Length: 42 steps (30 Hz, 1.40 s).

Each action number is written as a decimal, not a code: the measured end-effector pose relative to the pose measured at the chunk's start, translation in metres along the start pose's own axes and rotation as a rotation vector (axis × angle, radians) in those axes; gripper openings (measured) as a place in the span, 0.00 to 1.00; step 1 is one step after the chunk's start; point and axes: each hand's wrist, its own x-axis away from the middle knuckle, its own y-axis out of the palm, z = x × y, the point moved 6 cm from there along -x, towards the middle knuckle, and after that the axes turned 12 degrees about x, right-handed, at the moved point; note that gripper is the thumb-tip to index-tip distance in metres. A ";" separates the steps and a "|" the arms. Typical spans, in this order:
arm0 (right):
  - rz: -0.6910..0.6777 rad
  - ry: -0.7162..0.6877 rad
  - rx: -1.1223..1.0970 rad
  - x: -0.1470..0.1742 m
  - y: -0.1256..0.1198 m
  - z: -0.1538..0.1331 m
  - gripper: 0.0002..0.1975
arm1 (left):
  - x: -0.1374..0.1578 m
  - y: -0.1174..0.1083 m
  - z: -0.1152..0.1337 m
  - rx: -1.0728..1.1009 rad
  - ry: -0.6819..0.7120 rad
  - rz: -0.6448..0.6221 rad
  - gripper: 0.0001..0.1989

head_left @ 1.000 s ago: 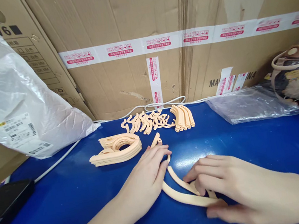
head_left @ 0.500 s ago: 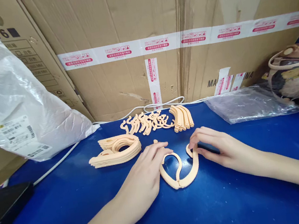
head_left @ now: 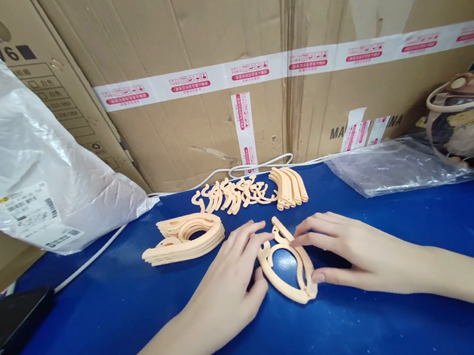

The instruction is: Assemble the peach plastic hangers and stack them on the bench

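A beige plastic folding hanger [head_left: 281, 283] lies on the blue tabletop with its two arms folded inward and its curved hook inside the loop. My left hand [head_left: 231, 281] is closed against its left arm, fingertips at the upper end and thumb beside the lower part. From the other side, my right hand [head_left: 351, 249] presses fingertips and thumb on the right arm. Left of my hands lies a stack of folded hangers [head_left: 184, 241]. Behind are a row of loose hooks [head_left: 230, 193] and a pile of curved hanger arms [head_left: 288, 187].
A white plastic bag [head_left: 35, 169] with a label leans at the left, above a black object [head_left: 13, 336] on the table edge. Cardboard boxes [head_left: 193, 130] form the back wall. Clear plastic wrap [head_left: 394, 166] and a dark bag [head_left: 469, 126] lie right; a white cable [head_left: 92, 262] crosses behind.
The hanger's right arm has swung inward, so the arms are now much closer together. My right hand has shifted slightly left and down with it, and my left thumb has come into view.
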 end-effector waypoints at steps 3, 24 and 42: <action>-0.014 0.016 -0.101 0.000 0.003 0.003 0.23 | 0.002 0.002 0.003 -0.002 -0.010 -0.027 0.29; -0.082 0.430 -1.207 -0.002 0.017 0.013 0.15 | -0.001 -0.016 0.020 -0.102 0.161 0.080 0.40; -0.133 0.326 -1.132 -0.001 0.020 0.008 0.18 | -0.002 -0.013 0.046 -0.426 0.239 0.125 0.35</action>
